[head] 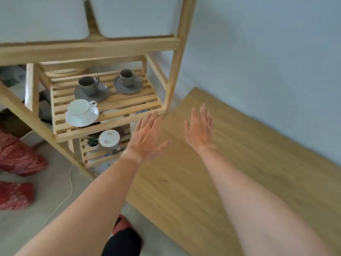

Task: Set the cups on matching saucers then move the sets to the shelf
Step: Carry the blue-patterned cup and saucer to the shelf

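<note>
Both forearms are bare to the elbow, no sleeves visible. Left hand (pixel 147 133) and right hand (pixel 200 129): no rings, gloves or watch.

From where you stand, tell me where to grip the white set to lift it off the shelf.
Grip the white saucer by its rim, both hands, from the open front. The white cup sits tilted on it, handle toward the back right, so lifting by the cup alone would probably leave the saucer behind. The saucer's front edge juts past the shelf edge, giving fingers room underneath. Both hands are open and empty.
</note>
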### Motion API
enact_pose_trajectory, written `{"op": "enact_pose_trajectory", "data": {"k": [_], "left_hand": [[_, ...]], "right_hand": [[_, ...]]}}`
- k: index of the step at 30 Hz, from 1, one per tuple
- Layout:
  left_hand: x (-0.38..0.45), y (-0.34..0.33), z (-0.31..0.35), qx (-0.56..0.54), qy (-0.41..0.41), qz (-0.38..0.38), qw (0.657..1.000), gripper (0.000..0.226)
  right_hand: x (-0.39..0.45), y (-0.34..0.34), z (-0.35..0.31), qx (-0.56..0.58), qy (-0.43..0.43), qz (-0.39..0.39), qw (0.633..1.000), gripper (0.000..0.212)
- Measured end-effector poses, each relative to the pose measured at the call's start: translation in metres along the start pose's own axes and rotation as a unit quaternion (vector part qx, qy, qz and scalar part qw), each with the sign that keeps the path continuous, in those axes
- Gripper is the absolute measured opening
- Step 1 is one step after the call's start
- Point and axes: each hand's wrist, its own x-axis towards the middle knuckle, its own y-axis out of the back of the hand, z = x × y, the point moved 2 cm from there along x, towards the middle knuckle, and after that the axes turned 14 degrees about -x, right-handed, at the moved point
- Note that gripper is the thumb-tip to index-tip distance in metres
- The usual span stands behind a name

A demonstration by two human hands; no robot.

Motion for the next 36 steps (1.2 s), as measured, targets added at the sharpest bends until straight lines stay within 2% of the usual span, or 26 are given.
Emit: {"op": "enact_pose_trajectory", "data": {"k": [6,11,16,19,22,26,29,33,36], "left_hand": [[-0.017,-0.075,0.143,0.011,-0.130,-0.055,0.990,0.096],[-0.047,-0.130,0.242,0.018,-0.220,-0.126,0.967,0.099],[-0.085,-0.183,0.289,0.062,-0.290,-0.238,0.925,0.105],[-0.111,-0.205,0.300,0.058,-0.276,-0.293,0.914,0.106],[-0.130,-0.222,0.305,0.076,-0.252,-0.316,0.912,0.105],[-0.139,-0.239,0.305,0.057,-0.206,-0.304,0.928,0.093],[-0.140,-0.237,0.309,0.024,-0.173,-0.287,0.942,0.083],[-0.132,-0.226,0.305,-0.048,-0.117,-0.293,0.948,0.081],[-0.124,-0.215,0.290,-0.086,-0.088,-0.286,0.950,0.082]], "right_hand": [[-0.085,0.032,0.162,-0.030,-0.147,0.022,0.988,0.064],[-0.171,0.041,0.269,-0.031,-0.263,0.010,0.964,0.062],[-0.251,0.023,0.334,-0.017,-0.330,-0.065,0.942,0.055],[-0.291,0.007,0.346,0.024,-0.346,-0.132,0.929,0.060],[-0.311,-0.017,0.345,0.142,-0.384,-0.171,0.896,0.057],[-0.321,-0.037,0.331,0.326,-0.451,-0.175,0.812,0.026],[-0.320,-0.043,0.326,0.359,-0.453,-0.194,0.793,0.024],[-0.313,-0.043,0.322,0.411,-0.454,-0.223,0.758,0.021],[-0.300,-0.042,0.309,0.410,-0.434,-0.216,0.772,0.012]]}}
